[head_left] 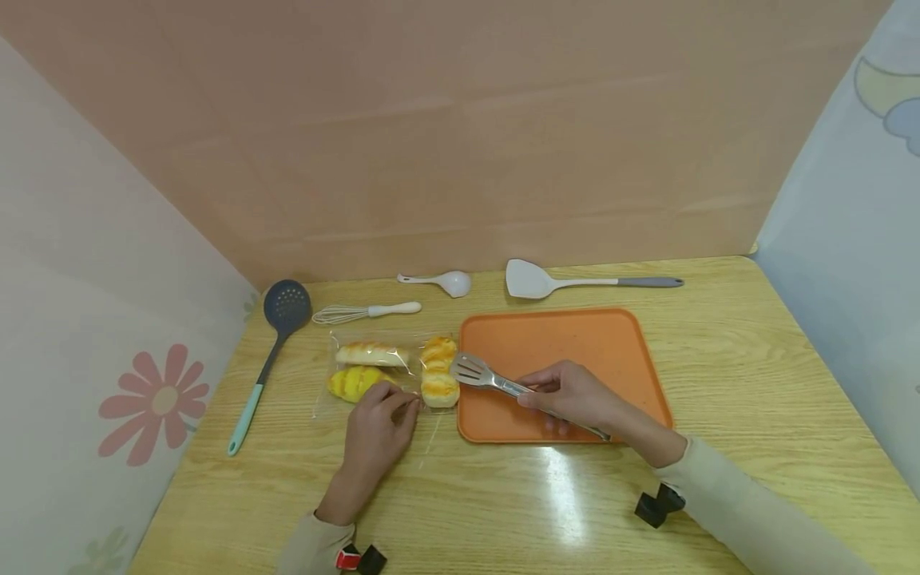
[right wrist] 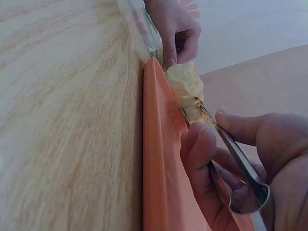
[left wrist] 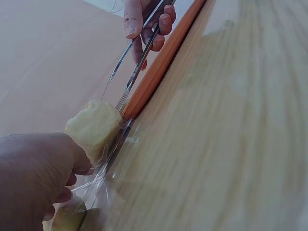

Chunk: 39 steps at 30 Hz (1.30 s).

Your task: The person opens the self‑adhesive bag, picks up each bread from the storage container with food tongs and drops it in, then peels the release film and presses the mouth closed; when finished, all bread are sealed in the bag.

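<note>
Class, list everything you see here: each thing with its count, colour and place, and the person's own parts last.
Tray: 1, orange, table centre.
Tongs: 1, metal, over tray's left edge, tips at the bag.
Bag: 1, clear, left of tray.
Breads: 4, yellow-brown, in the bag.
Whisk: 1, white handle, behind bag.
Skimmer: 1, dark, teal grip, far left.
Ladle: 1, white, back.
Spatula: 1, white, grey grip, back.
Table: 1, light wood.
Left hand: pinches bag.
Right hand: grips tongs.

Bag (head_left: pixel 381 371) of pastries left of tray (head_left: pixel 618 351); whisk (head_left: pixel 366 312), ladle (head_left: pixel 438 281), spatula (head_left: pixel 575 281) behind; skimmer (head_left: pixel 269 351) far left.
</note>
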### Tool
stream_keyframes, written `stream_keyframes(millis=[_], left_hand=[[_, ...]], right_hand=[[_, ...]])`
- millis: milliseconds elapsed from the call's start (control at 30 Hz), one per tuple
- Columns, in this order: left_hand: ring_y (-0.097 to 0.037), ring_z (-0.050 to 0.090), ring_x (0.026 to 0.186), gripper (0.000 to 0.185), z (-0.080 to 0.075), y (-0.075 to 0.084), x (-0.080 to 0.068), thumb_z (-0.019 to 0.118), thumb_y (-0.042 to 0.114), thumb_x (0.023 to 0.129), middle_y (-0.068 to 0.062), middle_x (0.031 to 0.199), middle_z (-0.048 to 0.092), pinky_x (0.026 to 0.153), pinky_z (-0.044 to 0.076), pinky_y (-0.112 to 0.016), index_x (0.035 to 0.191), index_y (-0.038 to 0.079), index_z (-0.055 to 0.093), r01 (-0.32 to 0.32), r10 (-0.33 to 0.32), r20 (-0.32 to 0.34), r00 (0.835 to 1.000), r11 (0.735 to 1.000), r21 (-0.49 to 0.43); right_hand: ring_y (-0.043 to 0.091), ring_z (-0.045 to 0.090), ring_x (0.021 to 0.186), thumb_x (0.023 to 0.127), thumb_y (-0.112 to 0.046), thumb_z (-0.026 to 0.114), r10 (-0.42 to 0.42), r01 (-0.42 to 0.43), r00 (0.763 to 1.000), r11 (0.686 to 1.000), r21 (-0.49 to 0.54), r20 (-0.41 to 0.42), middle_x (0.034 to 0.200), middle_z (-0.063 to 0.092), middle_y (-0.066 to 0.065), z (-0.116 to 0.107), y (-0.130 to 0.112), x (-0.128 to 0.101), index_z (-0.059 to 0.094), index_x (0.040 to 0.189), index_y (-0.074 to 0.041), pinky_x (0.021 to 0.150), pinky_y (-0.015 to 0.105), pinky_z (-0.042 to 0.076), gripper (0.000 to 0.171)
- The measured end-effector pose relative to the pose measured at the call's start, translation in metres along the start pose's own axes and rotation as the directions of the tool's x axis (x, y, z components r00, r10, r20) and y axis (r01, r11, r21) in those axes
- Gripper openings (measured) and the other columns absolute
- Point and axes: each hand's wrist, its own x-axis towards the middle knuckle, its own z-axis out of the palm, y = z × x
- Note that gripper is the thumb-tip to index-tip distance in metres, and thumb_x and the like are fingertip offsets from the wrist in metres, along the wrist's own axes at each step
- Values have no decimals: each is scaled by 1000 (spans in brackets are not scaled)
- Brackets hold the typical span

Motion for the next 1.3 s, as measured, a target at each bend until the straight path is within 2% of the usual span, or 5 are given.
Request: stream_keyframes(millis=[267, 533, 900, 1133, 1300], left_hand=[[-17, 65, 76, 14, 0, 2, 1, 97, 5, 84, -1, 88, 70, 62, 57, -33, 94, 7, 87, 15, -15, 5, 1000, 1000, 16], [-14, 62, 73, 17, 7, -4, -1, 96, 3, 82, -1, 88, 68, 57, 52, -29, 97, 5, 88, -41, 42, -45, 998, 999, 5], [-17, 66, 70, 11, 3, 2, 8, 97, 4, 84, -3, 84, 70, 56, 56, -32, 90, 5, 88, -48, 38, 81, 996, 991, 121], [-20, 68, 74, 8, -5, -4, 9, 93, 7, 89, -3, 89, 71, 61, 59, -35, 90, 5, 84, -178, 169, 79, 982, 977, 118], [-22, 67, 79, 10, -16, -11, 12, 90, 5, 90, -5, 92, 69, 67, 60, -37, 94, 4, 81, -306, 300, 82, 951, 947, 91]], right_hand=[[17, 63, 53, 107, -22, 78, 1, -1, 1000, 1000, 4, -3, 71, 72, 13, 1, 1, 0, 72, 145, -1, 50, 27, 55, 45], [16, 65, 54, 106, -22, 79, 15, -15, 1000, 1000, 8, -8, 76, 74, 12, 3, 1, 0, 72, 145, -1, 50, 27, 56, 45], [15, 64, 53, 106, -21, 79, 30, -30, 999, 1000, 10, -16, 76, 74, 10, 4, 0, 1, 72, 145, -1, 49, 26, 54, 45], [15, 64, 53, 107, -21, 78, 22, -22, 1000, 1000, 19, -6, 76, 73, 11, 3, 0, -1, 69, 148, 0, 49, 25, 55, 47], [15, 63, 53, 108, -22, 76, 15, -15, 1000, 1000, 19, -2, 71, 72, 12, 1, -1, -3, 67, 150, 0, 49, 26, 55, 48]])
